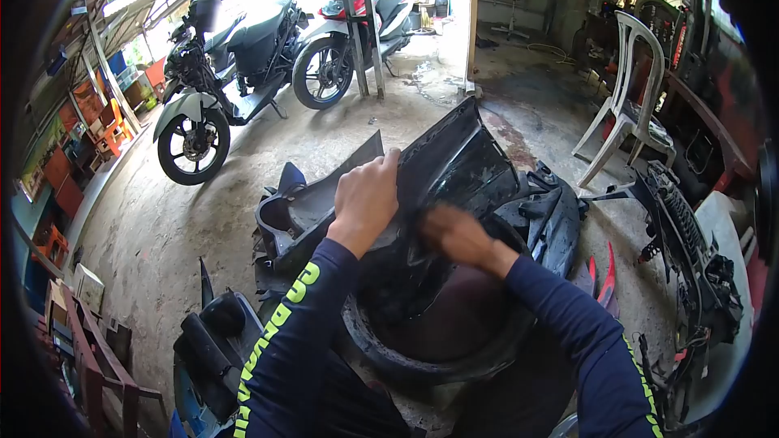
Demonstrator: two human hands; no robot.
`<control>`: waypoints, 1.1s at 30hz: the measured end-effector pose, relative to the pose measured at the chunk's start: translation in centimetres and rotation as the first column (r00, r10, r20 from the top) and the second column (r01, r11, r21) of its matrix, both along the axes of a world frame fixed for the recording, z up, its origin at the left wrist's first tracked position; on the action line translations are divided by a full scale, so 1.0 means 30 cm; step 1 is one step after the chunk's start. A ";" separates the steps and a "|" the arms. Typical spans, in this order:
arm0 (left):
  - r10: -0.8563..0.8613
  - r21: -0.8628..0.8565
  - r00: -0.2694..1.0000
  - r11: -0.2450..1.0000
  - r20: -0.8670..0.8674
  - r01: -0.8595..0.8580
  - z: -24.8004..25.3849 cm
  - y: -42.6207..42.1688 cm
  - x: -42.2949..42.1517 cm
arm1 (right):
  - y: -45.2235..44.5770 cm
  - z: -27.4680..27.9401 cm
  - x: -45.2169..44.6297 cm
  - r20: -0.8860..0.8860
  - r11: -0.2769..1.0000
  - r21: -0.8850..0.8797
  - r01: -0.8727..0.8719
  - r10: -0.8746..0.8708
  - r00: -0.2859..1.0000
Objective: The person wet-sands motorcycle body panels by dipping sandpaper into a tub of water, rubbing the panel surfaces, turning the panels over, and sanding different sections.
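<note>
My left hand point(367, 201) is closed around the upper left edge of a black plastic motorcycle body panel point(466, 158), which is tilted up. Against the panel's lower face is my right hand point(458, 235), smeared by motion; its fingers do not show clearly, nor whether they hold anything. The panel's lower end dips into a round black basin point(438, 375) with dark, murky liquid inside. More black body panels point(548, 207) lie just right of the basin. A dark molded part with a round opening point(280, 215) is to the left of my left hand.
Dark plastic parts point(215, 337) lie on the floor at lower left. A black frame-like part point(690, 259) and a white plastic chair point(629, 97) stand at right. A partly stripped scooter point(195, 142) and a red scooter point(324, 69) are parked ahead, beside metal posts point(357, 24).
</note>
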State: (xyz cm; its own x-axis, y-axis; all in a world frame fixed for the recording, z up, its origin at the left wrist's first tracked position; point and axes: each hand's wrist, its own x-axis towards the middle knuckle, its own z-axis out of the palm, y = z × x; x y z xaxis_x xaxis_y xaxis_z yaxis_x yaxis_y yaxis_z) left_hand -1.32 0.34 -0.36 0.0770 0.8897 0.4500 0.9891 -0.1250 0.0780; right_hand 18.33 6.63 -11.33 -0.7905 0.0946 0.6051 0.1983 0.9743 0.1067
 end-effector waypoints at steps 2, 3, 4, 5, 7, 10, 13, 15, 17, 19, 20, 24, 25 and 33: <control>-0.013 0.038 0.999 0.999 -0.036 0.014 0.001 -0.001 0.010 | 0.003 -0.001 -0.011 -0.061 0.996 -0.035 0.082 -0.084 0.995; -0.008 0.034 0.999 0.999 -0.032 0.009 -0.003 -0.006 0.006 | 0.000 -0.002 -0.013 -0.117 0.985 -0.068 0.158 -0.166 0.979; 0.000 0.024 1.000 1.000 -0.031 0.001 0.002 0.000 0.001 | -0.020 -0.034 -0.025 -0.101 0.995 0.087 -0.044 0.053 0.994; 0.006 0.008 1.000 1.000 -0.029 -0.006 0.002 0.001 0.002 | -0.011 -0.039 -0.015 -0.100 0.995 0.088 -0.044 0.053 0.994; -0.006 0.001 1.000 1.000 -0.029 0.006 0.009 -0.001 0.006 | 0.009 -0.009 0.005 -0.009 1.000 0.007 -0.009 0.009 1.000; -0.007 0.013 1.000 1.000 -0.027 0.007 -0.012 0.002 0.008 | 0.017 -0.017 -0.006 -0.078 0.991 -0.082 0.109 -0.116 0.990; -0.018 0.038 0.999 0.999 -0.027 0.019 -0.006 -0.005 0.000 | -0.018 -0.006 -0.008 -0.023 1.000 0.016 -0.005 0.006 1.000; -0.039 0.037 0.999 0.998 -0.024 0.040 -0.003 -0.004 0.003 | 0.029 0.033 0.016 -0.026 0.998 0.002 0.059 -0.059 0.998; -0.032 0.042 0.999 0.999 -0.034 0.033 -0.008 -0.002 0.018 | 0.000 0.036 0.011 -0.062 0.987 -0.028 0.159 -0.161 0.985; -0.017 0.027 1.000 0.999 -0.024 0.018 0.003 -0.002 0.014 | -0.071 -0.001 0.001 0.030 0.999 0.027 -0.040 0.039 0.999; -0.007 0.001 1.000 1.000 -0.017 0.007 0.004 -0.004 0.012 | -0.062 0.004 0.004 0.045 0.997 0.045 -0.069 0.067 0.997; -0.051 0.053 0.999 0.997 -0.015 0.051 -0.006 -0.005 0.018 | -0.015 0.035 0.020 -0.070 0.965 -0.049 0.258 -0.261 0.963; -0.032 0.041 0.999 0.999 -0.023 0.033 -0.003 0.000 0.020 | -0.027 0.021 0.017 -0.074 0.966 -0.044 0.255 -0.258 0.963; -0.007 0.024 1.000 1.000 -0.015 0.007 -0.002 -0.002 0.029 | -0.014 -0.018 0.017 -0.118 0.984 -0.093 0.151 -0.162 0.980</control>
State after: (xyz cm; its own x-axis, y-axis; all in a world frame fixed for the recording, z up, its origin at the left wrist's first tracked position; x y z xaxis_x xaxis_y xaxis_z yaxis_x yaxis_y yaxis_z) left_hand -0.45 0.29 -0.42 0.0899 0.8782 0.4698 0.9892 -0.1336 0.0604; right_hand 18.85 6.21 -11.87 -0.6808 0.2650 0.6828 0.3557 0.9346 -0.0081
